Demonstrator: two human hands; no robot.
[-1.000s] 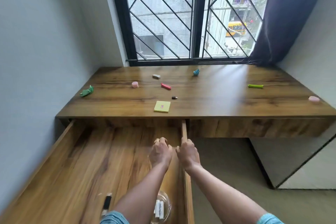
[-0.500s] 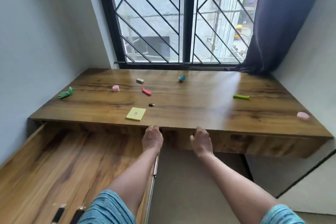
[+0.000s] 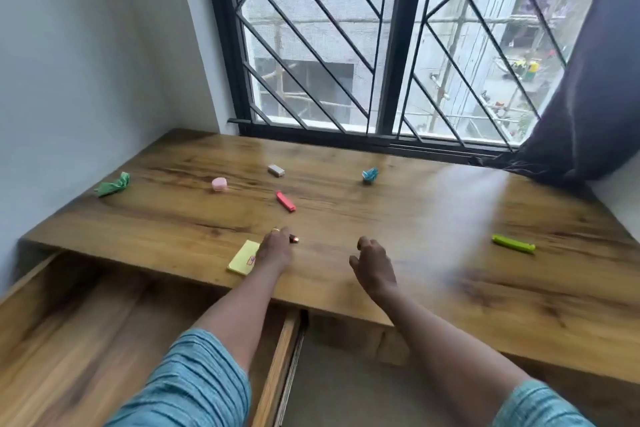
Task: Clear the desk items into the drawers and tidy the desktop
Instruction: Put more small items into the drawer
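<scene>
Small items lie scattered on the wooden desktop (image 3: 433, 218). A yellow sticky-note pad (image 3: 241, 259) sits near the front edge, partly under my left hand (image 3: 274, 248). The fingertips of that hand reach a small dark object (image 3: 294, 238) just beyond it. Farther back lie a red stick (image 3: 285, 201), a pink round piece (image 3: 219, 184), a grey block (image 3: 276, 170), a blue paper wad (image 3: 370, 175) and a green paper wad (image 3: 113, 185). A green clip (image 3: 513, 244) lies to the right. My right hand (image 3: 372, 265) hovers over the desk with loosely curled fingers, holding nothing.
The left drawer (image 3: 69, 340) is pulled far out below the desk's front edge, under my left forearm. A barred window (image 3: 381, 45) runs behind the desk and a dark curtain (image 3: 595, 97) hangs at the right. A grey wall (image 3: 86, 80) closes the left side.
Both hands have left the drawer and the desk's front edge and risen onto the desktop. My left hand has come over the sticky pad to the small dark object. My view has moved closer.
</scene>
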